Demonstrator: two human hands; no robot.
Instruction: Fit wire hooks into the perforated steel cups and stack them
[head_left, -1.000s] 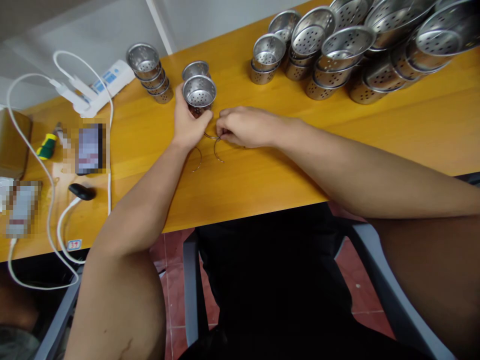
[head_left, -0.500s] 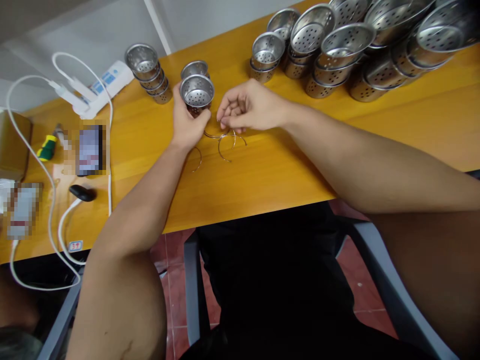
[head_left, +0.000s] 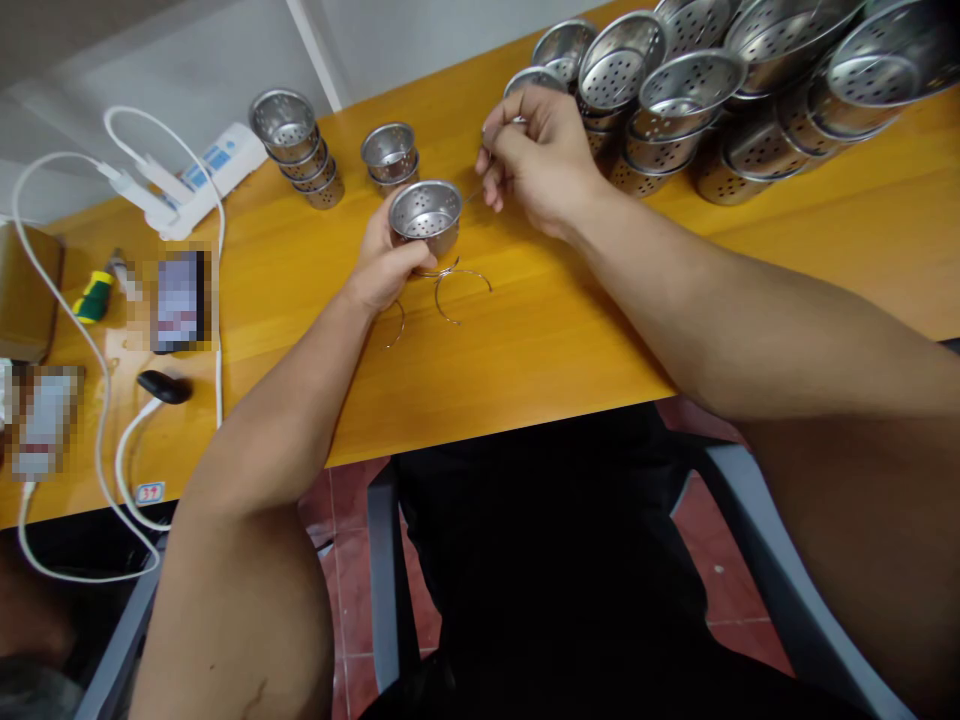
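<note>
Left hand (head_left: 382, 268) cups the perforated steel cup (head_left: 427, 214) just above the loose wire rings (head_left: 457, 285) on the table (head_left: 525, 340). Right hand (head_left: 540, 160), beyond the cup, pinches a thin wire handle (head_left: 474, 196). Best: steady the cup, aim the tip at its rim hole.

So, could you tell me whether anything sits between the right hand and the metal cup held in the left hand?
Nothing visible does. The right hand is just right of the metal cup in the left hand, with only bare table between them.
</note>
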